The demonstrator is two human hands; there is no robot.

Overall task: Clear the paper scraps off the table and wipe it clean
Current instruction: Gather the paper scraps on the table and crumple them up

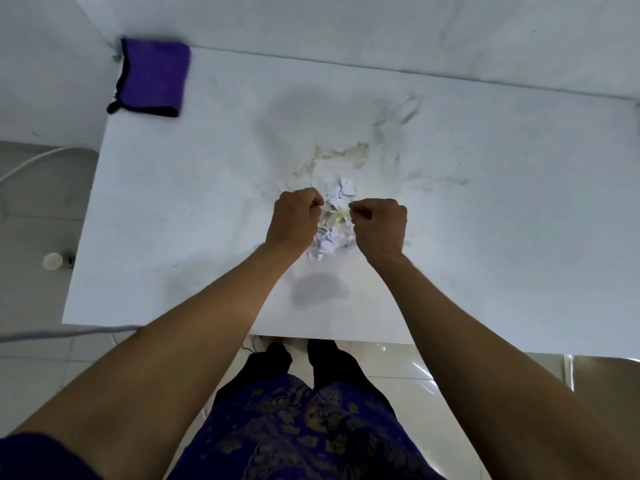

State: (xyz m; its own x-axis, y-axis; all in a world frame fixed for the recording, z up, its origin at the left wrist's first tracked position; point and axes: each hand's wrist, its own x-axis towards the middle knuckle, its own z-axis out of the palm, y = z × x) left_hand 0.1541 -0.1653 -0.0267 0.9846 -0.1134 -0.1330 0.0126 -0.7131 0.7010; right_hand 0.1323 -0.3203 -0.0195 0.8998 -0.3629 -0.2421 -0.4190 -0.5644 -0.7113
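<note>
Centrally on the white desk (pixel 173 209), both hands work at a small heap of paper scraps (pixel 334 220). The left hand (pixel 294 218) has its fingers curled in, and its grip pinches the left edge of the heap; the right hand (pixel 379 225) is curled the same way, its grip pinching the right edge. The scraps lie between the two grips, touching both, with some white pieces showing just beyond the fingertips and others spilling toward the person below the knuckles. Whether any scraps are lifted off the desk cannot be told.

Just past the grips, farther from the person, yellowish-brown stains (pixel 343 155) spread across the desk surface. Nearer the person than the grips, a grey damp-looking patch (pixel 318 289) marks the desk. Well away from both grips, far off to the left hand's side at the back corner, a folded purple cloth (pixel 154 77) with a dark edge lies on the desk, touched by neither hand.
</note>
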